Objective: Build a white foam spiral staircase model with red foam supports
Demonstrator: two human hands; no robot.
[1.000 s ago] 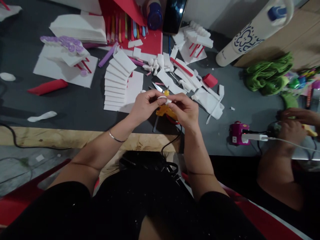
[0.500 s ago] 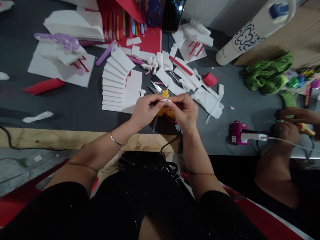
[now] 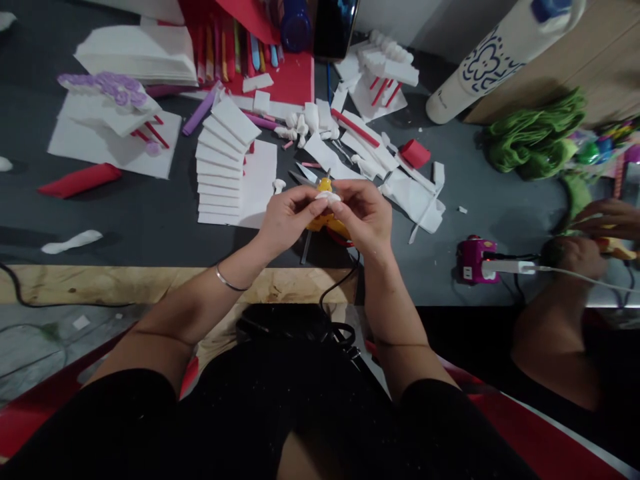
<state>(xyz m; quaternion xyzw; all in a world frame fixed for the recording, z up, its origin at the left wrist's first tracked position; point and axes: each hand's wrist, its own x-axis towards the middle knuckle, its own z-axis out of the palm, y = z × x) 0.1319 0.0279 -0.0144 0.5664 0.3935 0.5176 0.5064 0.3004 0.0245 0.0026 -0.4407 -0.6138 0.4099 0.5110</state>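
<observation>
Between my fingertips is a small white piece [image 3: 328,197], soft-looking like crepe paper or foam; its exact kind is unclear. My left hand [image 3: 286,223] pinches its left end, and my right hand [image 3: 369,217] pinches the right end. Just beneath and behind the hands lies a yellow glue gun [image 3: 325,185], partly hidden, with a clear stick poking out toward me. Scissor blades [image 3: 306,173] show beyond it. Left of my hands, a fan of white foam strips [image 3: 220,177] rests on a white sheet [image 3: 260,180], with a small white rolled piece [image 3: 279,186] beside it.
White scraps [image 3: 413,200] and a red roll [image 3: 415,154] lie to the right. A purple-topped model [image 3: 125,100] stands left. A bottle [image 3: 475,73] stands at the back. On the right are a magenta power adapter [image 3: 479,260] and another person's hands [image 3: 583,253].
The white piece now shows more between my fingertips, its rounded edge turned up. My hands stay close together. The view has shifted slightly, and the other person's upper hand has moved a little.
</observation>
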